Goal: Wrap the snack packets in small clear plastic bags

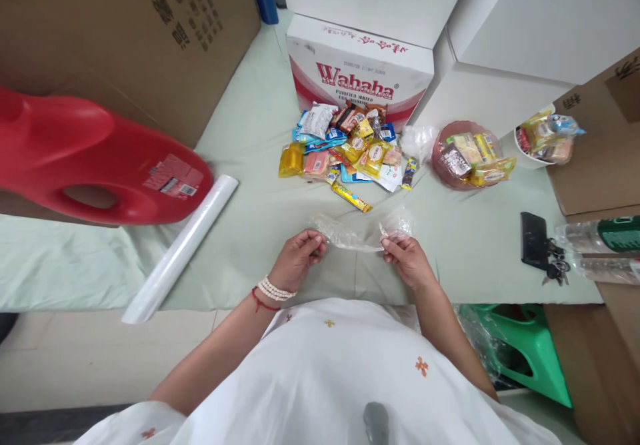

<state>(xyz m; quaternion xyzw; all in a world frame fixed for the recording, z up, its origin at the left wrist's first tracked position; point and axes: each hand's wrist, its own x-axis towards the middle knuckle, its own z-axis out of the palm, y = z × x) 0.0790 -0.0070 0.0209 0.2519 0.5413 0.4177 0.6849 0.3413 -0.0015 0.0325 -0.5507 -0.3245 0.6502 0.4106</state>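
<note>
Clear plastic film (345, 235), thin, crinkled, shiny, left hand (299, 258) and right hand (409, 262) tightly pinching its edge

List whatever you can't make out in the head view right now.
All in the head view:
Clear plastic: its pinched parts are hidden by the left hand's grip and the right hand's grip.
Snack pile: lower packets are covered by upper ones.
Pink bowl: its bottom is hidden by packets.
Red container: cut off by the left edge; the label's fine print is too small.
Clear bottles: cut off by the right edge.
</note>
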